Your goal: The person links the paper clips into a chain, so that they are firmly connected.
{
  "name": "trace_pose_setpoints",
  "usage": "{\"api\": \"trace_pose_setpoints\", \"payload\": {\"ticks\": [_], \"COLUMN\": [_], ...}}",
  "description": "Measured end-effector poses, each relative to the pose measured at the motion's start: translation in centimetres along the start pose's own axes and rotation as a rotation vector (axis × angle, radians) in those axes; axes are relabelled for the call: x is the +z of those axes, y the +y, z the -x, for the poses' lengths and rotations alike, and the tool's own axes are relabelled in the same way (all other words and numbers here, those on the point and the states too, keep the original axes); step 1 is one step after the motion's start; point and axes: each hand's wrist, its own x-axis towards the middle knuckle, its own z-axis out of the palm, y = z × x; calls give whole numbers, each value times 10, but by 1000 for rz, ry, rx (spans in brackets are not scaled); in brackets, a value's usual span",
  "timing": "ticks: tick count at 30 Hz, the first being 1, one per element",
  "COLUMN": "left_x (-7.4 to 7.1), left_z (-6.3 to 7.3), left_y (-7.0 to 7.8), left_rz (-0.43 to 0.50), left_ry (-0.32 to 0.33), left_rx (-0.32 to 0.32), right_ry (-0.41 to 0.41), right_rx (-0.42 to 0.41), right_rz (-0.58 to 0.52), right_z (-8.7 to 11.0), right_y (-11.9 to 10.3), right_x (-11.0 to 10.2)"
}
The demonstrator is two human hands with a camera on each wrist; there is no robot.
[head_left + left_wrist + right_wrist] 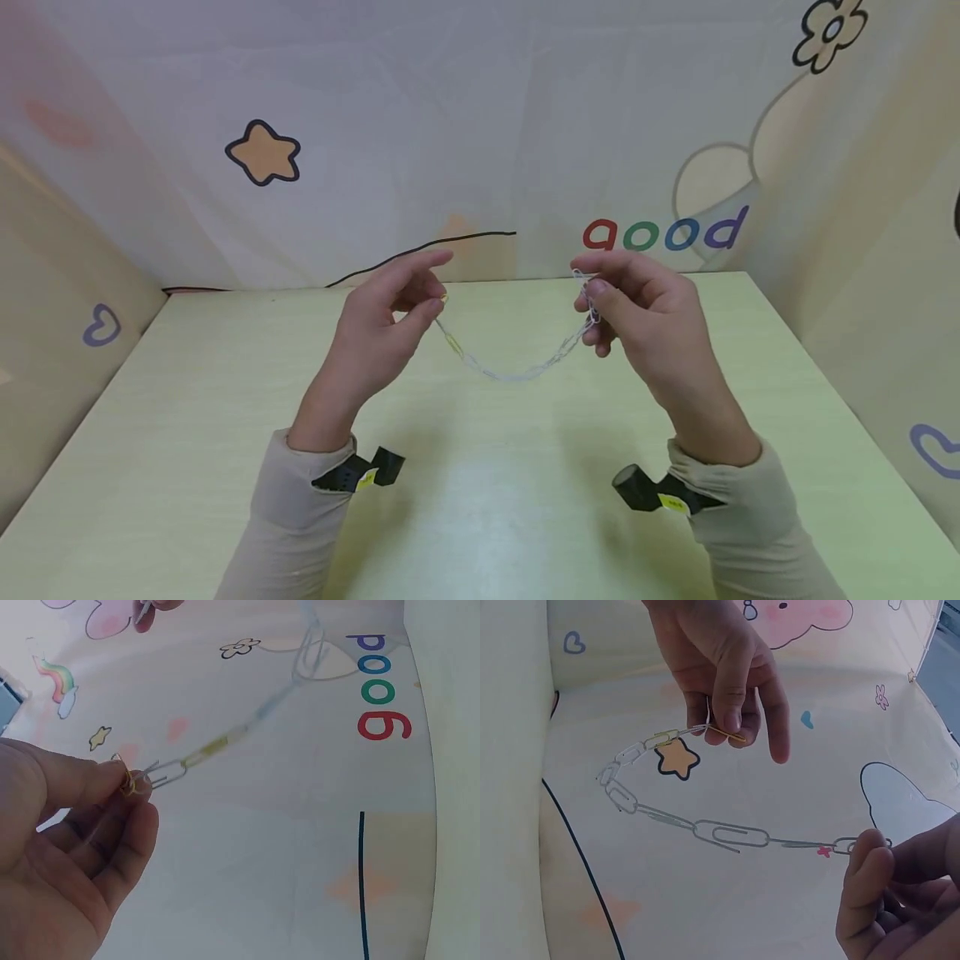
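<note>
A chain of linked paper clips [517, 377] sags in a curve between my two hands, above the table. My left hand [386, 321] pinches a yellow paper clip [131, 782] at one end between thumb and fingers. The links beside it are silver and yellow; the others look white or silver. My right hand [645, 312] pinches the other end between thumb and fingers, where a white clip [577, 273] sticks up past the fingertips. In the right wrist view, the silver clips [731, 833] hang joined in a row, and the right fingers partly hide the last link.
Under both hands lies a pale yellow-green tabletop [480, 500]. A printed cloth backdrop [420, 125] with a star, a flower and coloured letters stands behind it, with cloth sides left and right. Each wrist wears a black strapped camera [388, 465].
</note>
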Motion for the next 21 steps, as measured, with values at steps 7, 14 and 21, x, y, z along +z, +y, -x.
{"api": "trace_pose_setpoints", "payload": {"ticks": [7, 14, 21], "left_x": [2, 3, 6], "left_z": [0, 1, 3], "left_y": [-2, 2, 7], "left_rz": [-113, -184, -235], "left_ry": [-7, -57, -82], "left_rx": [133, 231, 347], "right_ry": [-59, -117, -176], "right_rx": [35, 82, 101], "right_rz": [41, 118, 165], "right_z": [1, 1, 4], "right_y": [3, 7, 15], "right_x": [8, 22, 37]}}
